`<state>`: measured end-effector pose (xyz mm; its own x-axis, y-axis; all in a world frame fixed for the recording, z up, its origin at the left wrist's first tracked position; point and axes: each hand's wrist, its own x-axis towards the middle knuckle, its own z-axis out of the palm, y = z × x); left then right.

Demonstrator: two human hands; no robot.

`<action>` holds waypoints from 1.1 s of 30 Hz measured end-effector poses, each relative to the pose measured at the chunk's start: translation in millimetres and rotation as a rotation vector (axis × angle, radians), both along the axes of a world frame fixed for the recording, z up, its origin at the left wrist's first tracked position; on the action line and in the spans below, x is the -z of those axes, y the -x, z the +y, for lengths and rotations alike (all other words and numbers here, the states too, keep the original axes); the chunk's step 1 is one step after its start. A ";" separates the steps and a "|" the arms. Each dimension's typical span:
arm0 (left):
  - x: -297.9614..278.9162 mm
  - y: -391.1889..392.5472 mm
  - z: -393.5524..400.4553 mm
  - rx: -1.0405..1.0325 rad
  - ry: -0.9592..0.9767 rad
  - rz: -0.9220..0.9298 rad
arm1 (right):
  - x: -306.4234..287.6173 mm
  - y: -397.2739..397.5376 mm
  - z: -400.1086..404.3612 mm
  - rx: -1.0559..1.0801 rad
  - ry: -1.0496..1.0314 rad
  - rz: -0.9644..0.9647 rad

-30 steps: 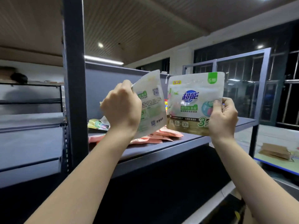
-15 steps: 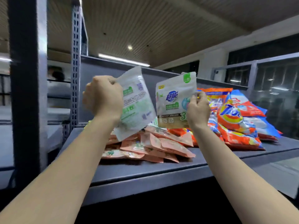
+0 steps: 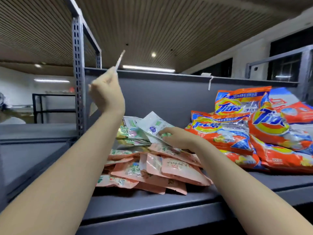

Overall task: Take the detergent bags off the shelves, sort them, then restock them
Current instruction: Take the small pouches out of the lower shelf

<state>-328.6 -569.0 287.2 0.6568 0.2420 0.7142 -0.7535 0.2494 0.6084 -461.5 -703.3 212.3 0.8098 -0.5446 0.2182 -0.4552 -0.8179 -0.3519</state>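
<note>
Grey shelf point(image 3: 169, 197): the white pouch point(image 3: 153, 128) has now been laid on its pile under the right hand point(image 3: 176, 137), fingers spread; another edge-on pouch point(image 3: 120, 59) remains pinched by the left hand point(image 3: 105, 94).

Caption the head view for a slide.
Right hand lays a white-and-green detergent pouch on its shelf stack; left hand holds another pouch raised.

— Your left grip?
— My left hand point(image 3: 105, 94) is raised, wrist cocked back, fingers pinched closed on a thin edge.
— The right?
— My right hand point(image 3: 177, 138) reaches forward, palm down, fingers spread flat, arm extended.
</note>
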 end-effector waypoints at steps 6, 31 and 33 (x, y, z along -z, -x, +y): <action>34.9 10.2 -52.1 0.153 -1.157 -0.302 | -11.0 26.0 7.9 -0.036 -0.075 0.027; 71.3 37.9 45.5 -0.015 -1.079 -0.095 | 27.8 48.5 66.4 0.207 -0.063 -0.602; 75.1 45.0 62.0 0.030 -1.033 -0.069 | 33.1 56.0 82.1 0.198 -0.059 -0.639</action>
<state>-373.5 -507.0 212.1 0.6022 -0.5262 0.6004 -0.7969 -0.3503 0.4922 -517.5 -621.2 179.3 0.4149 -0.6955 0.5867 -0.2823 -0.7113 -0.6436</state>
